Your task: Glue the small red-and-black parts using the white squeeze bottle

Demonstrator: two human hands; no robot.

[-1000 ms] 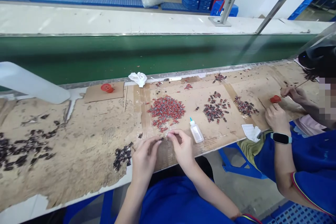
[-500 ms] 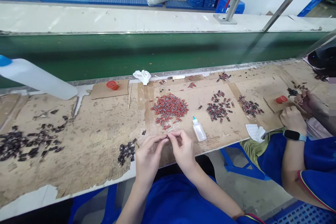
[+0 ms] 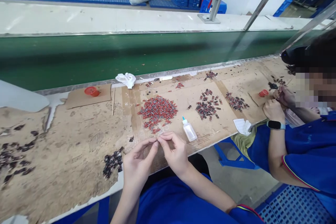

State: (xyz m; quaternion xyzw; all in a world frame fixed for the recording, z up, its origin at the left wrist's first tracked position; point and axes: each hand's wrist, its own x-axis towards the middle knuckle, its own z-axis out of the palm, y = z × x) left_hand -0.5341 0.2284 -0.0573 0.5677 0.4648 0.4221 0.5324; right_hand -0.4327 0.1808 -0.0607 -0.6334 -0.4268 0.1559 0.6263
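My left hand (image 3: 138, 159) and my right hand (image 3: 173, 152) meet fingertip to fingertip over the front edge of the cardboard-covered table (image 3: 78, 140). Both are closed in a pinch on something small and dark, mostly hidden by the fingers. Just beyond them lies a pile of small red and grey parts (image 3: 159, 110). A clear squeeze bottle (image 3: 189, 131) with a blue tip lies to the right of my right hand. Left of my left hand sits a heap of small black parts (image 3: 112, 163).
A co-worker's hands (image 3: 274, 108) work at the right, beside a small red cup (image 3: 263, 93). Mixed red and black parts (image 3: 207, 110) lie right of the bottle. Another red cup (image 3: 91, 91), a thin stick (image 3: 113, 101) and crumpled tissue (image 3: 126, 79) lie at the back left.
The view has turned to the right, so things on the table appear further left. My hands remain pinched together at the fingertips.
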